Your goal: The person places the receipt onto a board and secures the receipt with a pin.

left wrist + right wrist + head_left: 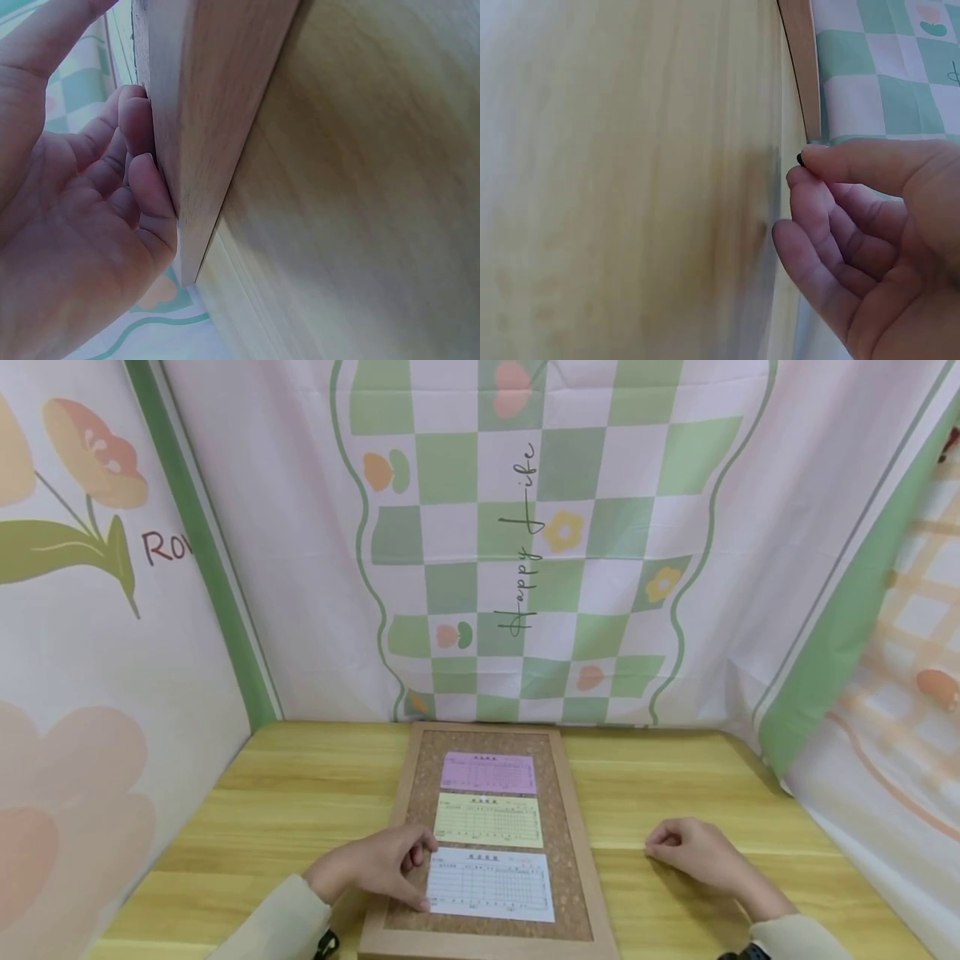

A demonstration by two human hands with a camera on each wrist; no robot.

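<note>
A framed cork board point(570, 860) lies on the wooden table, bearing three printed form slips in a column: pink point(487, 772), yellow point(489, 820) and white point(491, 885). My left hand point(382, 864) rests over the board's left side, thumb at the white slip's lower left corner and forefinger by its upper left corner. Its other fingers bend against the wooden frame point(217, 97) in the left wrist view. To the right of the board, my right hand point(697, 852) pinches a tiny black object point(800, 159) between thumb and forefinger; most of it is hidden.
The wooden table point(660, 777) extends on both sides of the board. A checkered curtain point(510, 527) hangs behind the table's far edge, with further printed curtains on the left point(67, 652) and right point(900, 693).
</note>
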